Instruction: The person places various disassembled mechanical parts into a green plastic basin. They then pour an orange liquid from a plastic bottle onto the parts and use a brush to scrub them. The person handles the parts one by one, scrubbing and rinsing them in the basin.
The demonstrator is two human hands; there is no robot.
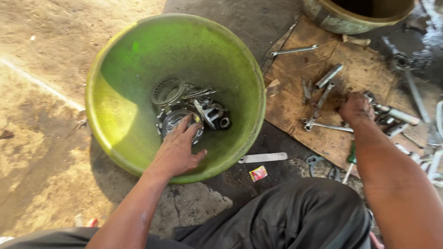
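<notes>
While the left hand rests open-fingered on the round toothed metal clutch plate at the bottom of the big green plastic basin, fingertips should hook its rim for a firm lift, as the right hand, grip unclear, presses among grey steel wrenches near the brown cardboard sheet's right edge.

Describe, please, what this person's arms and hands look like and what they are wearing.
Both arms are bare as far up as the picture shows: no sleeves in view, no gloves, no watch or rings to be seen. The left hand and right hand look smeared with dark grease, and the forearms have an oily shine. Dark grey trousers cover the legs below.
</notes>
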